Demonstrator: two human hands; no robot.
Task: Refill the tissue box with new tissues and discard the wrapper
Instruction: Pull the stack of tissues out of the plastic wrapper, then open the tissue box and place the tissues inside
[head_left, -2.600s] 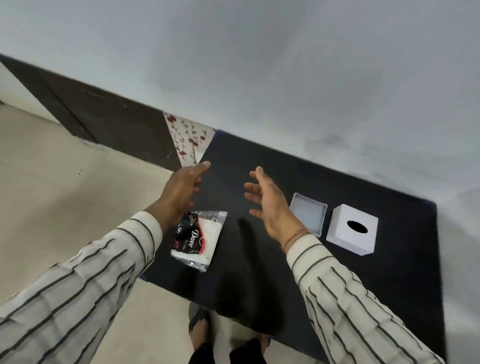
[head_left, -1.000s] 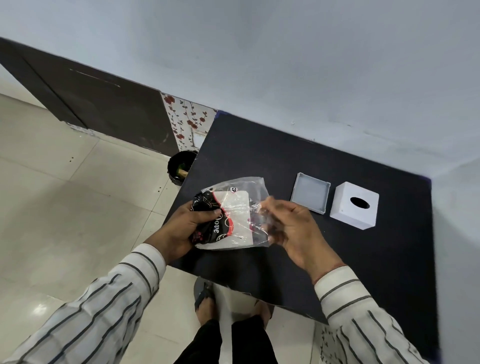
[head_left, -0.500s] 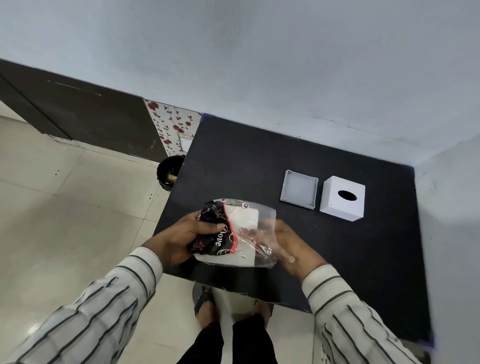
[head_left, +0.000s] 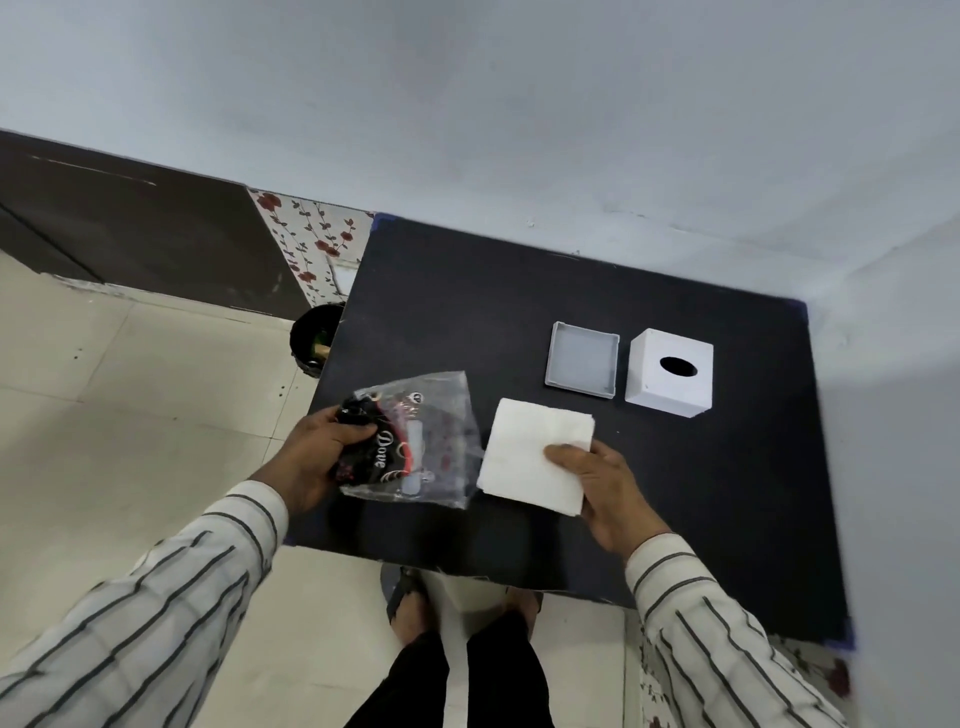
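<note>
wore a cream long-sleeved shirt with thin dark stripes, cuffs (head_left: 249, 512) buttoned close at both wrists, black trousers (head_left: 452, 680) below, and dark open sandals (head_left: 402, 590) leaving the toes bare.

Count on and around the black table (head_left: 519, 291): 1 tissue stack (head_left: 524, 452), 1 wrapper (head_left: 431, 441), 1 white box (head_left: 670, 400) with 1 oval opening, 1 grey tray (head_left: 582, 364). Hands: 2, left hand (head_left: 317, 457) and right hand (head_left: 608, 493), with 2 striped sleeves, 2 feet below the table edge. Floor: 1 dark bin (head_left: 311, 343) beside the table's left edge.
</note>
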